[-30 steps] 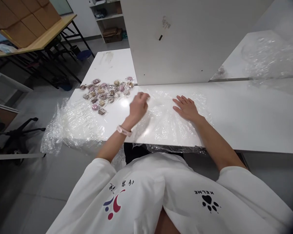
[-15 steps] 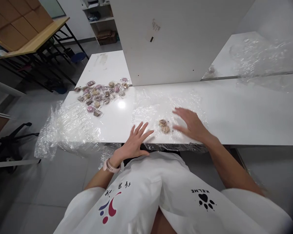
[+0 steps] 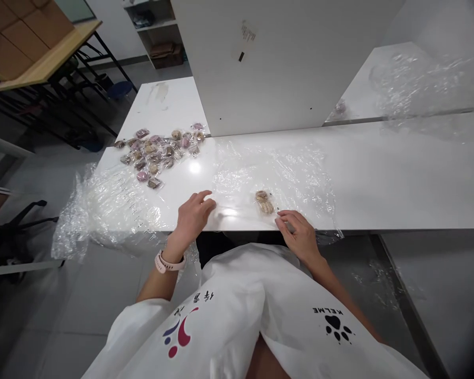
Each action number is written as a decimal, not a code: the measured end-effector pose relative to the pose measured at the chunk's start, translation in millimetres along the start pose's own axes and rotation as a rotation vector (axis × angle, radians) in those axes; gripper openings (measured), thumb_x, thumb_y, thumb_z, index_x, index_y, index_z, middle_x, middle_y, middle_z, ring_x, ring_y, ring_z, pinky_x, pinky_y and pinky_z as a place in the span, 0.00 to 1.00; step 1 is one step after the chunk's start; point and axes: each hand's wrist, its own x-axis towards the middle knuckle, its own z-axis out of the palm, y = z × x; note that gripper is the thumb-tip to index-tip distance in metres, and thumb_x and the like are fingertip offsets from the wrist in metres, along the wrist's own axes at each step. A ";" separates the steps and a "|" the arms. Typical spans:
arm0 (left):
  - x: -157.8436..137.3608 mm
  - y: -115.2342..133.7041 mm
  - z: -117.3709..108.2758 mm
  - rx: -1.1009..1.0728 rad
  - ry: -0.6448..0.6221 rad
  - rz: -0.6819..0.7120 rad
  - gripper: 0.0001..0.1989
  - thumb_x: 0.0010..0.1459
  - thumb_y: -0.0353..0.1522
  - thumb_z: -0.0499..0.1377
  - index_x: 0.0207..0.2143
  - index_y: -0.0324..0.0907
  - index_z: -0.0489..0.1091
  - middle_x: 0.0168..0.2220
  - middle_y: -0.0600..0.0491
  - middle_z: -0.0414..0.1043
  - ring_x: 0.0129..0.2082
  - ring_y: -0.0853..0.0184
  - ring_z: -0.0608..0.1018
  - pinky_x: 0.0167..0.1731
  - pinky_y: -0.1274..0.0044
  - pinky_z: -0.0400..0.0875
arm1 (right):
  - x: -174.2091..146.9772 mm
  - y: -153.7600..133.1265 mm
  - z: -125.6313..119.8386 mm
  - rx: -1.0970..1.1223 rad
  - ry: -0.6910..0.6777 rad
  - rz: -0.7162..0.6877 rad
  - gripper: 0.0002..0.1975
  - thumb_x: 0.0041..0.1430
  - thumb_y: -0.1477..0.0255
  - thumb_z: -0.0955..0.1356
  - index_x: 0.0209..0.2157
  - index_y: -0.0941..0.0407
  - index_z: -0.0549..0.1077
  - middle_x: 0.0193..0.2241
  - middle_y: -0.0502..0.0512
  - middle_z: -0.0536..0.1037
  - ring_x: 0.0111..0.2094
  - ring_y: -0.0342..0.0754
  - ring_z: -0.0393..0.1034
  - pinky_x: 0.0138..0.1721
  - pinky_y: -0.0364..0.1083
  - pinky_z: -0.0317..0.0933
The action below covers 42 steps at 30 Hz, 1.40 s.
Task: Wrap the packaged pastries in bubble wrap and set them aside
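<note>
A clear plastic sheet (image 3: pixel 240 168) lies spread on the white table in front of me. Two small wrapped snacks (image 3: pixel 264 202), brownish and beige, rest together on its near part. At the sheet's near left corner, my left hand (image 3: pixel 193 217) is closed in a pinch on the film. My right hand (image 3: pixel 298 234) is just right of the snacks at the table's front edge, thumb and fingers pinched together on the sheet's near edge. Folds run through the film between the two hands.
Many more wrapped snacks (image 3: pixel 158 151) are heaped at the back left. A stack of clear plastic sheets (image 3: pixel 114 202) hangs over the table's front left edge. A white upright panel (image 3: pixel 276 68) stands behind; crumpled film (image 3: pixel 422 84) lies at the back right.
Both hands have gone from spread fingers to pinches. My left hand shifted left to the sheet's corner, my right hand came down toward me. The sheet's near edge has been drawn up.
</note>
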 end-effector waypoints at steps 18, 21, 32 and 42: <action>182.3 129.9 130.6 -0.515 -0.198 0.435 0.10 0.60 0.24 0.55 0.43 0.40 0.70 0.53 0.44 0.70 0.38 0.68 0.77 0.40 0.73 0.73 | -20.4 11.3 -7.1 -0.409 0.368 0.079 0.21 0.67 0.65 0.61 0.60 0.48 0.67 0.51 0.64 0.74 0.52 0.64 0.68 0.51 0.63 0.62; 177.4 118.7 115.8 -0.578 -0.168 0.401 0.22 0.60 0.26 0.56 0.57 0.43 0.63 0.68 0.40 0.52 0.41 0.67 0.77 0.42 0.72 0.74 | -16.7 0.6 0.1 -0.347 0.151 -0.125 0.27 0.68 0.65 0.61 0.67 0.44 0.57 0.57 0.58 0.72 0.58 0.60 0.65 0.58 0.62 0.58; 132.1 50.4 87.7 -0.431 -0.402 0.637 0.38 0.50 0.23 0.53 0.65 0.50 0.58 0.67 0.50 0.59 0.63 0.54 0.65 0.59 0.56 0.56 | 35.5 37.1 29.9 -0.276 -0.046 -0.086 0.25 0.70 0.61 0.58 0.61 0.58 0.66 0.58 0.66 0.71 0.57 0.61 0.64 0.57 0.60 0.59; 114.5 58.8 55.3 -0.480 -0.669 0.250 0.13 0.61 0.42 0.59 0.38 0.42 0.72 0.23 0.54 0.73 0.25 0.65 0.73 0.32 0.75 0.61 | 43.2 41.5 -12.5 0.083 -0.238 0.337 0.26 0.64 0.49 0.63 0.53 0.52 0.73 0.32 0.53 0.78 0.31 0.50 0.71 0.32 0.48 0.66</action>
